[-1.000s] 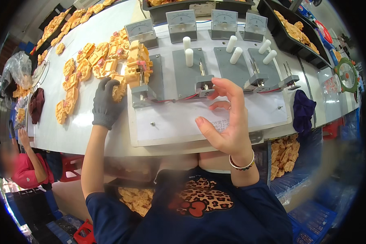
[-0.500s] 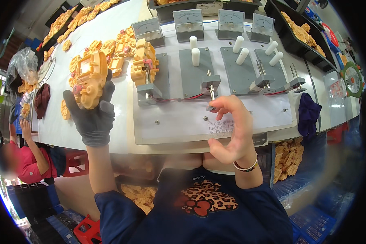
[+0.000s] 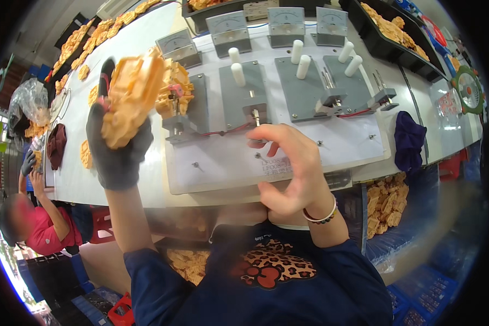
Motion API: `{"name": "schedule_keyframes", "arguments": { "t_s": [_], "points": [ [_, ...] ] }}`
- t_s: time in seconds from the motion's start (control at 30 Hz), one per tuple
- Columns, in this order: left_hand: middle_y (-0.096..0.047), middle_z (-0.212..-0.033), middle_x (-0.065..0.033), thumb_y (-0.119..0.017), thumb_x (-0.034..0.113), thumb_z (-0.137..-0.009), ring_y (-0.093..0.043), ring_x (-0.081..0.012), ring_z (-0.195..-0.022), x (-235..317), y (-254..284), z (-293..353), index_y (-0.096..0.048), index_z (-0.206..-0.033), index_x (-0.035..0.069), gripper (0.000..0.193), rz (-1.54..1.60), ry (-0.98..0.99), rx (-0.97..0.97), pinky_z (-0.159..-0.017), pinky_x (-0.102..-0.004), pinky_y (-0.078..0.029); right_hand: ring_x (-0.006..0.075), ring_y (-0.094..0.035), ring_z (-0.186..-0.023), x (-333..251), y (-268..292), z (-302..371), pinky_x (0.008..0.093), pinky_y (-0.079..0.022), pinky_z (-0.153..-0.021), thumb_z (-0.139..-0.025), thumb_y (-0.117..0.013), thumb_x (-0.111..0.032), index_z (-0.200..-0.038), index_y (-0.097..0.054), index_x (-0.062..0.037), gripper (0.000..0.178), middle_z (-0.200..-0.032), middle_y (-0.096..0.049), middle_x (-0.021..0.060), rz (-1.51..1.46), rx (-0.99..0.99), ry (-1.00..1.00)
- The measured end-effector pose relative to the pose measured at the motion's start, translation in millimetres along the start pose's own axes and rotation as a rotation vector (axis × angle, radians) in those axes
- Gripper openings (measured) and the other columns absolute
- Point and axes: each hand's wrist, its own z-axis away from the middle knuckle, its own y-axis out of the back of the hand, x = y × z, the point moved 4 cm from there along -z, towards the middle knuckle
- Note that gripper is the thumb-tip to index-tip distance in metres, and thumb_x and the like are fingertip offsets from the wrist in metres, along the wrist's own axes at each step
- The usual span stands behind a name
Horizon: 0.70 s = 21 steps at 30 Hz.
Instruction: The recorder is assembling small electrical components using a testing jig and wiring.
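Observation:
My left hand [image 3: 117,146], in a dark grey glove, is closed round an orange-yellow plastic housing [image 3: 133,98]. The housing is tilted and slightly smeared by motion, above the table left of the test fixture. Close beside it, a similar housing [image 3: 175,89] sits in the fixture's leftmost station, by metal pins. My bare right hand [image 3: 293,168] is in front of the second station, thumb well apart from curled fingers. Its index fingertip rests at the end of a small metal lever [image 3: 256,117]. Behind that lever is a grey plate [image 3: 242,87] with two white posts and no housing.
Several analog meters [image 3: 228,32] line the fixture's back. Black bins of housings [image 3: 399,43] stand behind. A purple cloth [image 3: 409,141] lies at the right, near a small green fan [image 3: 467,89]. On the left, a person in a red shirt [image 3: 46,231] handles a part.
My left hand has raised and tilted the housing, bringing it nearer the leftmost station. My right hand stays at the lever. The whole view has shifted slightly.

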Motion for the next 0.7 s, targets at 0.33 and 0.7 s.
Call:
{"name": "schedule_keyframes", "arguments": {
  "t_s": [0.33, 0.7],
  "points": [
    [-0.067, -0.081, -0.0167, -0.058, 0.041, -0.088, -0.067, -0.028, -0.077, -13, -83, -84, -0.066, -0.102, 0.01, 0.035, -1.512, -0.402, -0.281, -0.073, -0.0356, -0.051, 0.0308, -0.06, -0.08, -2, 4, 2, 0.0369, -0.05, -0.069, -0.056, -0.061, -0.009, -0.11, -0.057, -0.0039, 0.055, -0.09, -0.061, 0.013, 0.027, 0.017, -0.003],
    [-0.066, -0.096, -0.0164, -0.041, 0.049, -0.096, -0.063, -0.0367, -0.087, -23, -78, -67, -0.054, -0.124, 0.016, 0.045, -1.557, -0.077, -0.402, -0.083, -0.0425, -0.048, 0.0218, -0.061, -0.069, 9, 4, 10, 0.0315, -0.049, -0.065, -0.066, -0.064, -0.007, -0.131, -0.048, -0.0045, 0.067, -0.078, -0.061, 0.0088, -0.087, 0.07, -0.157]
  ]
}}
